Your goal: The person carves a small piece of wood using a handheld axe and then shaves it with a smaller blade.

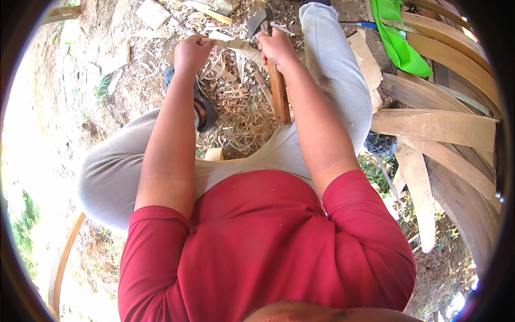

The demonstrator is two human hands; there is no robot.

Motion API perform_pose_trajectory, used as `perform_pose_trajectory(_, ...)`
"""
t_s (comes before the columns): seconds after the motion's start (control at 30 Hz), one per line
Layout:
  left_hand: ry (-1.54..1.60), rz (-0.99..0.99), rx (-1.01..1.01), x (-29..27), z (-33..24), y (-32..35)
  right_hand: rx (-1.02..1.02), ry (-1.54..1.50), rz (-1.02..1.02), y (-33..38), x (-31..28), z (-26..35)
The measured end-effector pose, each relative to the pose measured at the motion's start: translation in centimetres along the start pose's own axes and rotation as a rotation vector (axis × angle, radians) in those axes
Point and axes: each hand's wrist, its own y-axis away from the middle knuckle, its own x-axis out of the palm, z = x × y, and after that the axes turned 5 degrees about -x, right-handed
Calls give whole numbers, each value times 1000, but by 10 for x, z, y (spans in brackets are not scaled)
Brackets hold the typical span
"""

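My right hand [278, 48] is wrapped round the upper part of a hatchet's wooden handle [278, 94]. The hatchet's dark metal head [260, 22] sticks out beyond my fist, and the handle's butt points back toward me. To the left, my left hand [193, 55] is closed on the near end of a pale wood piece [230, 43]. That piece slants rightward to just under my right hand, where its far end is partly hidden. I cannot tell whether the blade touches it.
Wood chips and shavings [238, 107] cover the ground between my legs. Several curved planks [440, 126] are stacked on the right, with a bright green cloth [399, 43] over some. A flat wood offcut [153, 13] lies at the far left. My sandalled foot [205, 110] is below my left hand.
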Motion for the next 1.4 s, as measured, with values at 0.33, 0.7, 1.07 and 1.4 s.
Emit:
perform_pose_trajectory(0.33,-136,-99,159,-3,-28,13,-233,480,52,11,41,8)
perform_pose_trajectory(0.7,-204,-90,120,6,-26,3,-187,573,44,10,62,1)
perform_pose_trajectory(1.07,-41,-169,119,20,-17,-3,-174,418,17,14,58,18)
perform_pose_trajectory(1.4,-60,-163,144,23,-16,-7,-325,455,-111,15,65,-4)
